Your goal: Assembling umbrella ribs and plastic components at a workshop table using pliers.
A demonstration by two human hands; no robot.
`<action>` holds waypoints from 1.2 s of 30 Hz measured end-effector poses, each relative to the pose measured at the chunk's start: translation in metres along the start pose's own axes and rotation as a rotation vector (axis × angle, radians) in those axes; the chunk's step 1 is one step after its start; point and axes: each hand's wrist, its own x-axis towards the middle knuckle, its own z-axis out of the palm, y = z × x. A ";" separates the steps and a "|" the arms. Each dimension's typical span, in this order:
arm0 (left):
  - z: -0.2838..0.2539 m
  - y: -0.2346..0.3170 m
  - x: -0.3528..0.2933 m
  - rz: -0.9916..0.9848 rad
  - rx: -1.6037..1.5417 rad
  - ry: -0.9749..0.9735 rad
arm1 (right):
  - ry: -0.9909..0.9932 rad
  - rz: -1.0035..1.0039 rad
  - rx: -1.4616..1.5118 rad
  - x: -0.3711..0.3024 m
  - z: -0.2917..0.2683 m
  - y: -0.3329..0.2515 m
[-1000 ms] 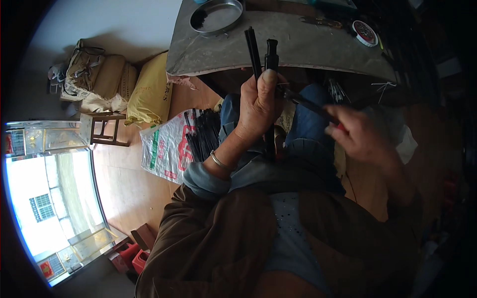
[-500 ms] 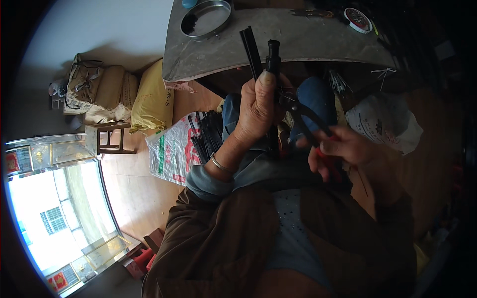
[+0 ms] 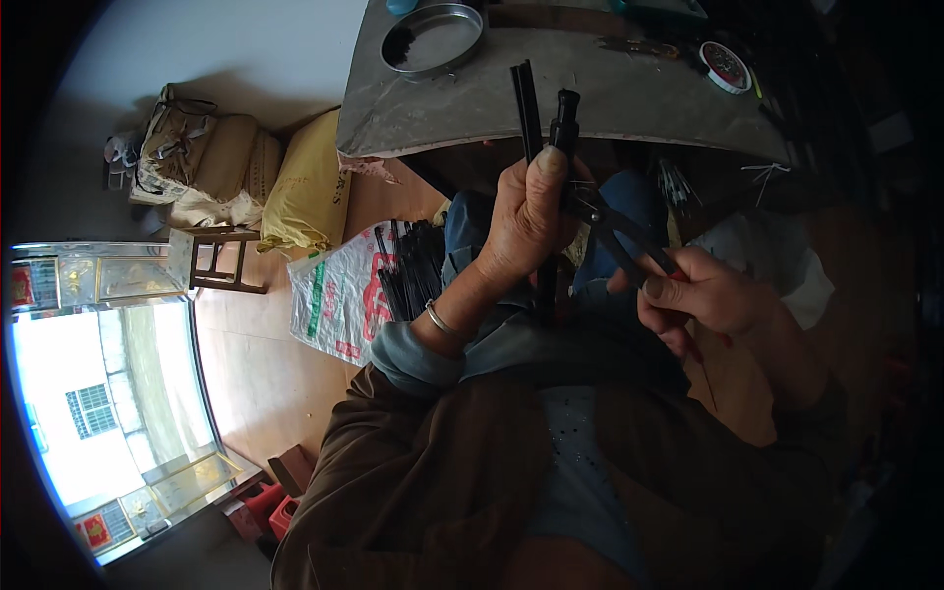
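Upright in my left hand (image 3: pixel 526 216) is a bundle of black rods, its thumb pressed along the front. Above the fist stick out a grooved black strip (image 3: pixel 526 103) and a thicker black tube (image 3: pixel 563 120) with a ribbed, capped end. Their lower part shows below the fist in front of my lap. My right hand (image 3: pixel 710 292) is closed around the red handles of dark pliers (image 3: pixel 621 244). The pliers' jaws are at the tube beside my left fingers, where fine wires (image 3: pixel 582 185) stick out. A thin wire (image 3: pixel 710 383) hangs below my right hand.
Ahead is a grey table (image 3: pixel 442 113) with a round metal tray (image 3: pixel 433 39) and a white-rimmed dish (image 3: pixel 725 67). More black rods (image 3: pixel 413 270) lie on a printed sack (image 3: pixel 334 295) at left, near a wooden stool (image 3: pixel 224 261) and yellow sack (image 3: pixel 305 187). A white bag (image 3: pixel 757 251) stands right.
The whole view has shifted, so the table and both hands appear farther right and slightly lower. Both hands keep their hold, and the pliers remain at the tube.
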 end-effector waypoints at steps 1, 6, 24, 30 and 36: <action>0.001 -0.001 0.001 0.000 -0.003 -0.005 | 0.006 0.000 0.001 -0.001 0.003 0.000; 0.001 -0.002 0.000 0.039 0.038 0.058 | 0.057 0.159 0.083 0.005 0.022 -0.005; 0.011 -0.013 0.011 0.041 0.084 0.145 | 0.448 0.046 -1.249 -0.008 0.005 -0.042; -0.003 -0.019 0.016 0.059 -0.046 0.140 | 0.831 -0.357 -1.144 -0.004 -0.010 -0.007; -0.001 -0.024 0.017 0.076 -0.002 0.125 | 0.974 -0.723 -1.437 0.006 -0.010 -0.023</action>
